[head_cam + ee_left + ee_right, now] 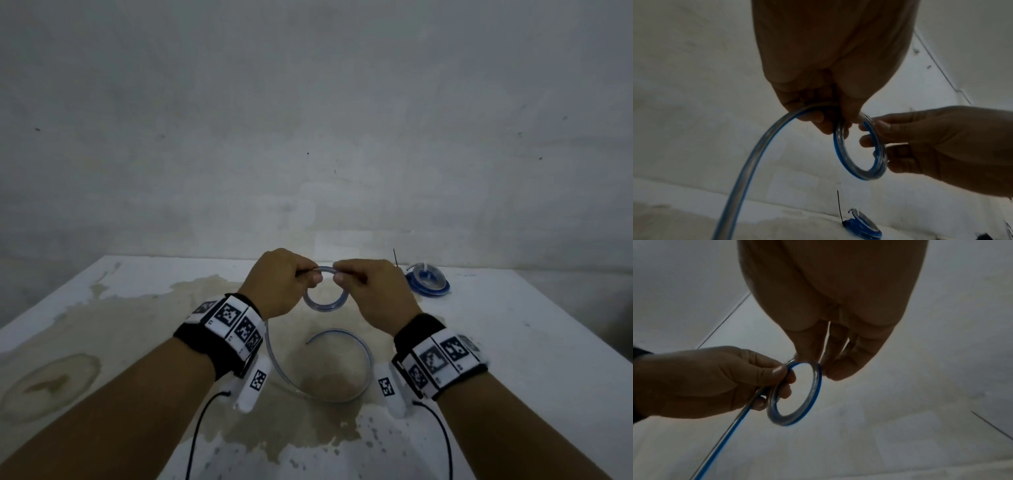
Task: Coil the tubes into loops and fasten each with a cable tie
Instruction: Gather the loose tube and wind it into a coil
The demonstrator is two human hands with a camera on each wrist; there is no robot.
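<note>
A clear tube with a blue stripe [325, 303] is wound into a small loop held above the white table [513, 377]. My left hand [291, 284] pinches the loop's upper left side. My right hand [359, 284] pinches its upper right side. In the left wrist view the loop [857, 172] hangs between both hands, and the free length of tube [748, 162] runs down to the left. The right wrist view shows the same loop [797, 415] and my left hand [715, 381] gripping it. The tube's loose tail [359, 349] curves over the table under my hands.
At the table's far right lies a coiled tube [428, 279] with a black cable tie [395, 258] sticking up from it; the left wrist view also shows that coil [863, 227]. Brown stains [51, 380] mark the tabletop. A grey wall [308, 120] stands behind the table.
</note>
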